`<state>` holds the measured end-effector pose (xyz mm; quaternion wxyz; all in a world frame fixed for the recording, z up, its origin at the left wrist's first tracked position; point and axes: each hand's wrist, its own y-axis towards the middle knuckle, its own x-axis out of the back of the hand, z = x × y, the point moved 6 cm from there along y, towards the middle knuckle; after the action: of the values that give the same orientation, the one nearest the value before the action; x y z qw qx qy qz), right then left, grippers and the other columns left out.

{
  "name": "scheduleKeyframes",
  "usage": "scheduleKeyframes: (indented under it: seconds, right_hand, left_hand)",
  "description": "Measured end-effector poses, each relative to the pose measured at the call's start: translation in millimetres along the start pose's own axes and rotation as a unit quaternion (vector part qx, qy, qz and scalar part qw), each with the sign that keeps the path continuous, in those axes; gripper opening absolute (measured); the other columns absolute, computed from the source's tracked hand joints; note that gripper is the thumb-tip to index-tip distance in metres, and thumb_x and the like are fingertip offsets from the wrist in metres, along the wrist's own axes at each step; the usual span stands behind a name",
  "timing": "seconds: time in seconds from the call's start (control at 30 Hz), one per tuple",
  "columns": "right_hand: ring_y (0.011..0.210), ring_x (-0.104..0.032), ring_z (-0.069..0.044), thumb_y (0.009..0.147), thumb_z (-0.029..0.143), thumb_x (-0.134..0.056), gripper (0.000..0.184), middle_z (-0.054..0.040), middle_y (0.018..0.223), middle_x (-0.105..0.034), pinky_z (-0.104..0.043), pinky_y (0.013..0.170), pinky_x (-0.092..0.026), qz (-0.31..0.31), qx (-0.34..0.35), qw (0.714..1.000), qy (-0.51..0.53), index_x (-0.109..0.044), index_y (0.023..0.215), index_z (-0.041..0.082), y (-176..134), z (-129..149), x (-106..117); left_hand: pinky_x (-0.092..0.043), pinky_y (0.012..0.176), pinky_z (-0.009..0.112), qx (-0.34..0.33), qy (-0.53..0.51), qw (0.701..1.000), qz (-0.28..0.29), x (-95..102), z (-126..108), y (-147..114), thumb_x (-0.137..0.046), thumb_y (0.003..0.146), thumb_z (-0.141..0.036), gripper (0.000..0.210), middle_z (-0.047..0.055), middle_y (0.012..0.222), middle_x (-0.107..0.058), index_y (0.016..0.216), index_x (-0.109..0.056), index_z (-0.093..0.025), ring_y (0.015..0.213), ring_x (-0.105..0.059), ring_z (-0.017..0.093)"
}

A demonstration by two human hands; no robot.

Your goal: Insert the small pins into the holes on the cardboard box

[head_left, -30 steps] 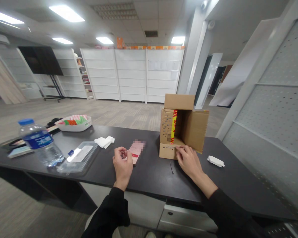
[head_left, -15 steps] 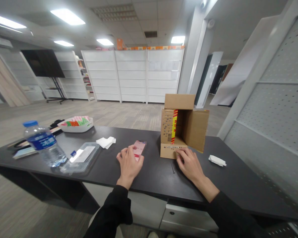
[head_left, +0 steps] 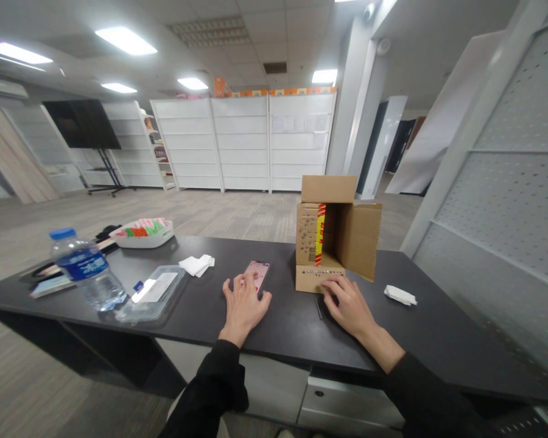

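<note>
My left hand (head_left: 245, 310) is open, its bent fingers spread over the lower part of a phone (head_left: 261, 272) with a lit pink screen, lying on the dark table. At the front flap of an open cardboard box (head_left: 307, 234) is my right hand (head_left: 349, 307), loosely curled, with thumb and forefinger apart and nothing visible between them. Its fingertips overlap the flap's lower edge; whether they press on it I cannot tell. Small shiny round pieces sit in a row along the flap. Just left of the right thumb lies a thin metal nail or screw (head_left: 318, 308).
On the left stand a water bottle (head_left: 87, 267), a clear plastic case (head_left: 171, 286) and a white basket (head_left: 148, 239) holding colourful packets. White tissue (head_left: 196, 265) lies behind the case, and a folded one (head_left: 400, 295) at the right. A perforated panel (head_left: 497, 207) borders the table's right side.
My left hand has opened wider and moved slightly back, uncovering more of the phone's side. My right hand stays at the box flap. The view has tilted a little.
</note>
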<state>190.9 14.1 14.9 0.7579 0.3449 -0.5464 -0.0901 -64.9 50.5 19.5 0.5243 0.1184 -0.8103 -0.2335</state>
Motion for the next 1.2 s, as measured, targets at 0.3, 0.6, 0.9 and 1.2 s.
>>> scheduleKeyframes:
  seconds: [0.3, 0.6, 0.9, 1.2]
  right_hand:
    - [0.100, -0.059, -0.023, 0.083, 0.023, -0.057, 0.026, -0.0081, 0.109, -0.067, -0.038, 0.090, -0.042, 0.097, 0.078, 0.987, 0.105, -0.064, 0.107, 0.020, 0, 21, 6]
    - [0.099, -0.059, -0.024, 0.078, 0.026, -0.060, 0.027, -0.0086, 0.108, -0.067, -0.041, 0.092, -0.042, 0.150, 0.086, 0.979, 0.109, -0.067, 0.103, 0.020, 0, 25, 3]
    - [0.098, -0.060, -0.023, 0.080, 0.022, -0.059, 0.023, -0.0083, 0.105, -0.068, -0.039, 0.091, -0.044, 0.123, 0.088, 0.981, 0.119, -0.067, 0.102, 0.020, -3, 21, -2]
    - [0.083, -0.066, -0.019, 0.099, 0.029, -0.039, 0.028, -0.0063, 0.087, -0.071, -0.032, 0.077, -0.050, 0.037, 0.009, 0.987, 0.155, -0.066, 0.095, 0.022, -1, 6, -1]
  left_hand:
    - [-0.020, 0.109, 0.059, 0.003, 0.006, 1.000, -0.017, 5.1, -1, -1, -0.052, 0.077, -0.028, 0.039, 0.015, 0.114, -0.066, 0.115, -0.052, -0.018, 0.114, -0.053, 0.032]
    - [-0.026, 0.106, 0.057, 0.024, 0.036, 0.998, -0.034, 7.7, 1, -1, -0.052, 0.081, -0.031, 0.034, 0.014, 0.114, -0.065, 0.111, -0.053, -0.017, 0.112, -0.053, 0.032]
    - [-0.031, 0.103, 0.049, 0.038, 0.072, 0.995, -0.065, 11.5, 2, -2, -0.052, 0.085, -0.040, 0.042, 0.015, 0.120, -0.063, 0.118, -0.052, -0.014, 0.113, -0.054, 0.030]
    - [-0.033, 0.098, 0.047, 0.044, 0.068, 0.993, -0.086, 15.0, 5, -3, -0.049, 0.087, -0.040, 0.040, 0.014, 0.116, -0.064, 0.117, -0.052, -0.014, 0.108, -0.055, 0.030]
